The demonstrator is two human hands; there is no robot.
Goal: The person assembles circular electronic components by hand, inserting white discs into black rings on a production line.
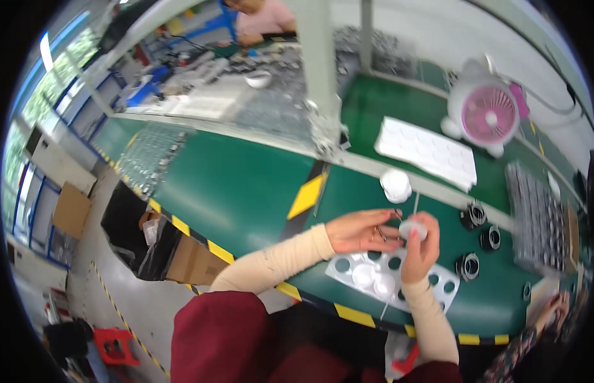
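Note:
My right hand (422, 250) pinches a white round disc (411, 229) between thumb and fingers, above the green worktable. Close to its left side, my left hand (364, 231) has bent fingers around a small dark, thin curved thing, too blurred to name. Below both hands lies a white sheet with round holes (338, 268). Two white discs (384, 285) rest on that sheet. Just beyond my hands sits a pile of white round pieces (396, 186). Right of my right hand stand several black ring-shaped parts (490, 238).
A pink and white fan (490, 115) stands at the back right, near a white sheet with round cells (426, 153). Stacked clear trays (535, 220) are at the right. Another person's hands (552, 311) show at the lower right. A frame post (318, 76) rises behind the table.

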